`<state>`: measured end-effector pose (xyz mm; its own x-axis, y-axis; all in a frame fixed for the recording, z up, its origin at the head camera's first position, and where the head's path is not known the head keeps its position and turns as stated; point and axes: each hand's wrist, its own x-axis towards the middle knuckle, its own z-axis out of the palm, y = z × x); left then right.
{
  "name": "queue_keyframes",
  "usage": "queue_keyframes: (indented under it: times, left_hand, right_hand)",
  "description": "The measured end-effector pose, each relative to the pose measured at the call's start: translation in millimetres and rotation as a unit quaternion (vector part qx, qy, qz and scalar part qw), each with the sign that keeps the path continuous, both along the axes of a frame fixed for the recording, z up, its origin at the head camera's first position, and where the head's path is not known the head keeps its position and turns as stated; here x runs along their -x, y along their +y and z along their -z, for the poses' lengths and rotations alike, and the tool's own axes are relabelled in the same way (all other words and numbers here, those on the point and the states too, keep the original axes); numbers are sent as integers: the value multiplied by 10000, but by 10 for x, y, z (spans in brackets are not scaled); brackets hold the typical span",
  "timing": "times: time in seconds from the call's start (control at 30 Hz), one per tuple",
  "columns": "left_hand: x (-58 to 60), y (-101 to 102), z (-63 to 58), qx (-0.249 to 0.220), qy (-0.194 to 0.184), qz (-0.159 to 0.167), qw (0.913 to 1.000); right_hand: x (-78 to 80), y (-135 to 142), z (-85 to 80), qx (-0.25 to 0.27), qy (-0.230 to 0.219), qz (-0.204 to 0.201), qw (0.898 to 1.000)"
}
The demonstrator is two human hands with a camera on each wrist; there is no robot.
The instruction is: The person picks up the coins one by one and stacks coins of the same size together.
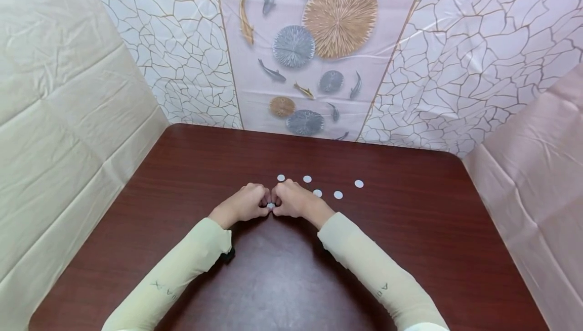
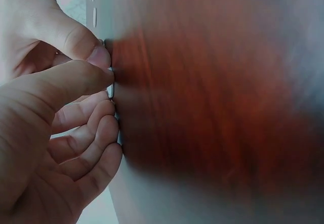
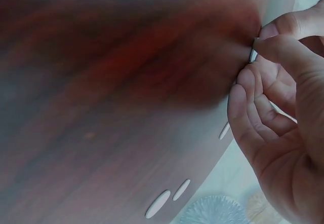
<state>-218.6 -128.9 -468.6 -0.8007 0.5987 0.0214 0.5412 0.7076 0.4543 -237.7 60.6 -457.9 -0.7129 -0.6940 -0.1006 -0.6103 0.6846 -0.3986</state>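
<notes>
Both hands meet at the middle of the table, around one small white disc (image 1: 271,206). My left hand (image 1: 246,202) comes in from the left with fingers curled, its thumb and fingertips at the disc. From the other side, my right hand (image 1: 293,199) is curled in the same way, its thumb tip close to the left one. In the left wrist view only a sliver of the white disc (image 2: 110,90) shows between the fingers. The right wrist view also catches the white disc (image 3: 253,56) nearly edge-on, low against the tabletop. The fingers hide most of it.
Several more white discs lie loose beyond and right of the hands, among them a far-left disc (image 1: 281,177), a disc close to the right wrist (image 1: 317,193) and a far-right disc (image 1: 359,183). The dark wooden table (image 1: 410,250) meets a patterned cloth backdrop (image 1: 191,57) behind.
</notes>
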Motion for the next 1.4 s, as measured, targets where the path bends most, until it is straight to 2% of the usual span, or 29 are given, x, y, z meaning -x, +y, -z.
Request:
queue_keyframes:
  times: [0.23, 0.43, 0.67, 0.9, 1.03, 1.2, 1.4]
  left_hand:
    - [-191, 29, 8, 21, -110, 40, 9999]
    - [-215, 22, -2, -14, -174, 4, 9998]
    - [-212, 44, 9, 48, -193, -72, 9998]
    - [-207, 33, 13, 97, -93, -76, 9999]
    - [-196, 31, 26, 116, -124, -63, 9998]
    - [-196, 33, 29, 121, -134, -40, 9998]
    - [-219, 32, 13, 79, -167, -22, 9998]
  right_hand:
    - [-198, 80, 40, 210, 154, -251, 9993]
    - [-195, 116, 65, 545, 186, -408, 9975]
    - [24, 239, 5, 574, 138, -407, 9974]
    - [347, 302, -51, 274, 291, -2, 9992]
    - [496, 305, -53, 142, 166, 303, 9993]
    - [617, 265, -42, -46, -55, 552, 9985]
    - [714, 165, -46, -328, -65, 598, 9976]
